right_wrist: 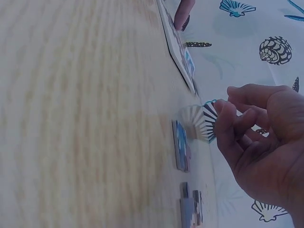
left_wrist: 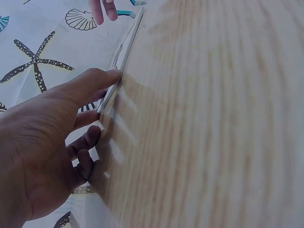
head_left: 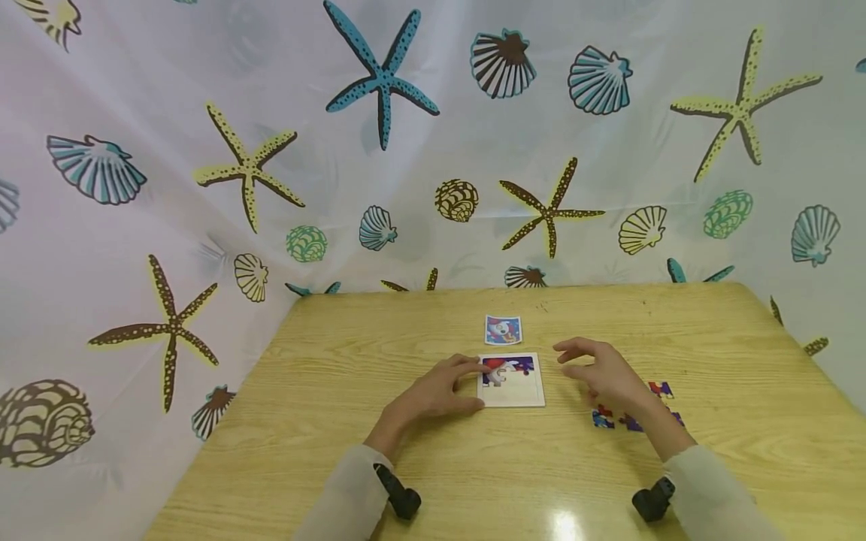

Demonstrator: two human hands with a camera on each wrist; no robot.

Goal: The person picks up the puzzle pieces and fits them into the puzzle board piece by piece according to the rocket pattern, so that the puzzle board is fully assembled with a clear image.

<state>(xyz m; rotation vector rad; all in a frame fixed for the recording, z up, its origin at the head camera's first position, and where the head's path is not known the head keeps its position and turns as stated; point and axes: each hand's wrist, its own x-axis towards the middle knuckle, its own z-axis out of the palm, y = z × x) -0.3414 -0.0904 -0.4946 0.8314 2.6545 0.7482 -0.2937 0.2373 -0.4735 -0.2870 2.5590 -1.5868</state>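
A white square puzzle tray (head_left: 517,391) lies flat on the table, with joined pieces (head_left: 497,370) along its far and left parts. The near right part shows bare backing. My left hand (head_left: 443,387) rests at the tray's left side: the index finger reaches over onto the pieces, and the thumb touches the near left corner. My right hand (head_left: 605,376) hovers right of the tray, fingers loosely bent, thumb and index tips apart, and I see nothing held. Under and beside that hand lie several loose jigsaw pieces (head_left: 604,418), partly hidden by the wrist.
Just beyond the tray lies a small picture card (head_left: 503,330) showing a white figure on blue. The wooden table (head_left: 379,323) ends at a hanging sheet (head_left: 419,158) printed with shells and starfish, behind and at both sides.
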